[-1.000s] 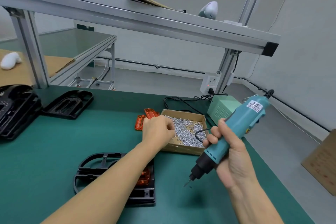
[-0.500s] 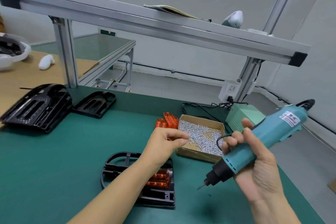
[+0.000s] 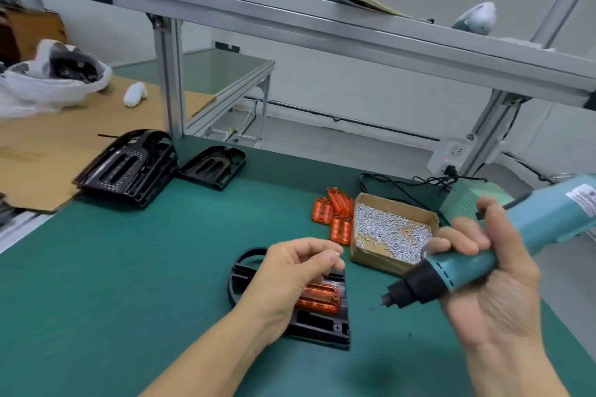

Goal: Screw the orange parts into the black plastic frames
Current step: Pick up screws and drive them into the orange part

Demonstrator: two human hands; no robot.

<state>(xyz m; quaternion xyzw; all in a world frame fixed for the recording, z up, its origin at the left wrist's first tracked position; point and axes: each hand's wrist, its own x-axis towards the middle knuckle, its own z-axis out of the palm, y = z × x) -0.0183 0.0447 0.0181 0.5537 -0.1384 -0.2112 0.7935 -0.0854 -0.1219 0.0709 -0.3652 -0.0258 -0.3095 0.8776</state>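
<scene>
Left hand (image 3: 290, 271) pulled back from the screw box (image 3: 392, 230), now over the frame (image 3: 317, 324), fingertips pinched. Right hand (image 3: 483, 284) brought the driver (image 3: 477, 255) lower and closer.

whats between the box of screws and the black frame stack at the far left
In the head view, loose orange parts lie right beside the screw box; from there to the frame stack is bare green mat.

bright even light, blurred motion, bowed edges
</scene>
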